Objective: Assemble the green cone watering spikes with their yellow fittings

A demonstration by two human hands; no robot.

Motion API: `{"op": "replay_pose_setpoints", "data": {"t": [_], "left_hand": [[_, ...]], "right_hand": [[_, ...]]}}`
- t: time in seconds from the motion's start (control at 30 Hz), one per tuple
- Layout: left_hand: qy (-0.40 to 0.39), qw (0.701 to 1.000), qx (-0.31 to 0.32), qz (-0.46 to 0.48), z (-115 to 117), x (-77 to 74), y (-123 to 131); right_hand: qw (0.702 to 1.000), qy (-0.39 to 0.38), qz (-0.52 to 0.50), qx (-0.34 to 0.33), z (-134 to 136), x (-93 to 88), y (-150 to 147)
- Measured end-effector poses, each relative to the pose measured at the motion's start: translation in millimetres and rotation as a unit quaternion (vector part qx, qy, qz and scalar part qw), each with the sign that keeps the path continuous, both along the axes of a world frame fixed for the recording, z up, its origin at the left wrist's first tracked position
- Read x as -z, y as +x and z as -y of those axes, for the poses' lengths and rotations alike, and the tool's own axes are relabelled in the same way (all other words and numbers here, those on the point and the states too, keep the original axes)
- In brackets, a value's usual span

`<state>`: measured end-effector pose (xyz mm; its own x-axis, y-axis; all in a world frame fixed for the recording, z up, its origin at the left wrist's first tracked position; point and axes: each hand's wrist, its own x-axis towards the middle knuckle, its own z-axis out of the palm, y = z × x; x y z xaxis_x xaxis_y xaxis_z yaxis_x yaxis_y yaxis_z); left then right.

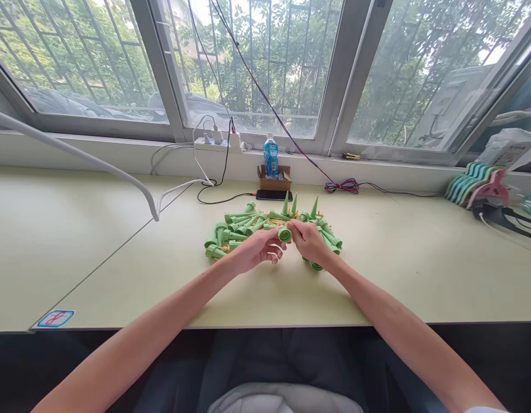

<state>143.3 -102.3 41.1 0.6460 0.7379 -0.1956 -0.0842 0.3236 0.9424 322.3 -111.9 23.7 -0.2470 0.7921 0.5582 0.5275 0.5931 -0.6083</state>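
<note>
A green plastic plant-watering spike [285, 234] is raised over the front of the pile, its round hollow end facing me. My left hand [257, 249] grips it between thumb and forefinger, with the other fingers loosely curled below. Closed in a pinch, my right hand [309, 240] meets the spike's right side; whatever lies between its fingertips is too small to make out. Around and behind both hands lie many more green spikes [237, 221], mixed with small yellow parts [225, 249]. A few spikes [314, 207] stand point up at the back.
Behind the pile, a phone [274, 195] lies before a small cardboard box [274, 182] and a blue bottle [270, 156]. A white cable arm [119, 167] reaches in from the left. Coiled wires [343, 186] and colourful plastic hangers [476, 186] are at right. The table [420, 258] ends near me.
</note>
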Motion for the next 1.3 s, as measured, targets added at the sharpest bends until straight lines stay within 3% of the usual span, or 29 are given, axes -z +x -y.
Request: {"op": "replay_pose_setpoints", "data": {"t": [0.2, 0.4, 0.5, 0.7, 0.87, 0.97, 1.13, 1.3], "left_hand": [[0.051, 0.998, -0.028, -0.008, 0, 0.4, -1], [0.201, 0.977, -0.038, -0.059, 1, 0.9, -1], [0.297, 0.947, -0.066, -0.103, 4, 2.1, 0], [0.474, 0.857, -0.126, -0.16, 4, 7.5, 1], [0.572, 0.793, -0.115, -0.177, 3, 10.7, -2], [0.596, 0.774, -0.11, -0.187, 3, 11.5, -4], [0.596, 0.77, -0.118, -0.193, 3, 11.9, -2], [0.521, 0.818, -0.165, -0.181, 4, 9.5, 3]], "right_hand": [[1.0, 0.01, 0.024, 0.007, 0, 1.6, 0], [1.0, 0.004, 0.029, -0.003, 0, 1.4, 0], [1.0, -0.001, 0.031, -0.005, 0, 1.0, 0], [0.999, -0.002, 0.048, 0.003, -3, 2.5, 1], [0.999, -0.008, 0.047, -0.002, -2, 1.7, 2], [0.999, -0.013, 0.043, -0.003, -1, 0.7, 2], [0.999, -0.019, 0.028, 0.007, -1, 0.6, 1], [0.999, -0.015, 0.008, 0.036, -2, 2.0, -1]]}}
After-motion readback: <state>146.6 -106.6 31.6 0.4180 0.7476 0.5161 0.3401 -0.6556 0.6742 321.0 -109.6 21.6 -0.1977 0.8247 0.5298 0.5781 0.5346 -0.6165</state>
